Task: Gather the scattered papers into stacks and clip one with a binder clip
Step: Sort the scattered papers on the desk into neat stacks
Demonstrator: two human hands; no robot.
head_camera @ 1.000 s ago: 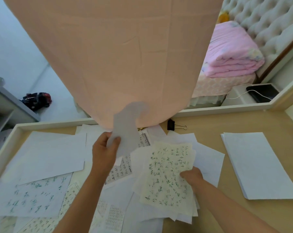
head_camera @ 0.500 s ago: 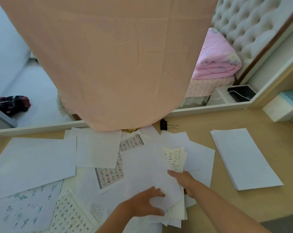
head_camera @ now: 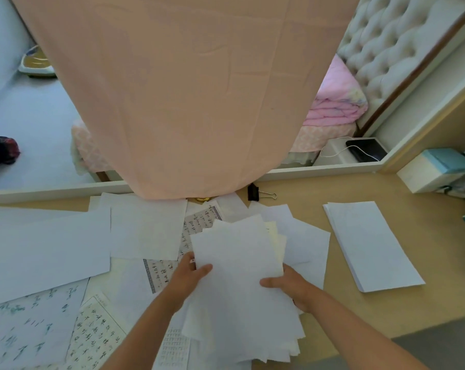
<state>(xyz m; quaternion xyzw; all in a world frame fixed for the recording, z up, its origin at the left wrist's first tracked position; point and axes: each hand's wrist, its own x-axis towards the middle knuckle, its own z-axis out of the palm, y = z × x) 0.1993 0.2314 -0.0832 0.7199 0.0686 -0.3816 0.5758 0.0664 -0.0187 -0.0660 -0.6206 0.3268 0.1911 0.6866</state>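
— Well, far left first?
— Flat on the desk (head_camera: 332,311), a large blank sheet (head_camera: 44,247), its right edge meeting a second blank sheet (head_camera: 146,231). Nearer, at the lower left, a page of green handwriting (head_camera: 26,332), then a gridded calligraphy page (head_camera: 92,332) just beside it.
— And the left hand (head_camera: 190,276)?
— Clamped on the left edge of a loose bundle of papers (head_camera: 239,276), thumb on top, other fingers hidden underneath. Just left of the wrist, a bordered printed page (head_camera: 159,273), partly covered by other sheets.
— Bundle itself?
— Held between both hands at the centre, above the scattered pile. Blank side up, edges fanned and uneven, a few cream sheets peeking out along the right side.
— Right hand (head_camera: 287,287)?
— Closed on the bundle's right edge, thumb across the top sheet, fingers curled below.
— Binder clip (head_camera: 254,192)?
— Black, wire handles pointing right. Lying on the desk beyond the bundle, close to the hem of a hanging peach cloth (head_camera: 186,89) and just beside the farthest loose sheets; contact with them hard to tell.
— Further right?
— A squared-up stack of blank sheets (head_camera: 373,244), well apart from the bundle, set at an angle. Past it, a white-and-teal box (head_camera: 437,169) at the desk's right side. Behind the desk, a folded pink quilt (head_camera: 335,102) on a bed, against a tufted headboard (head_camera: 386,44).
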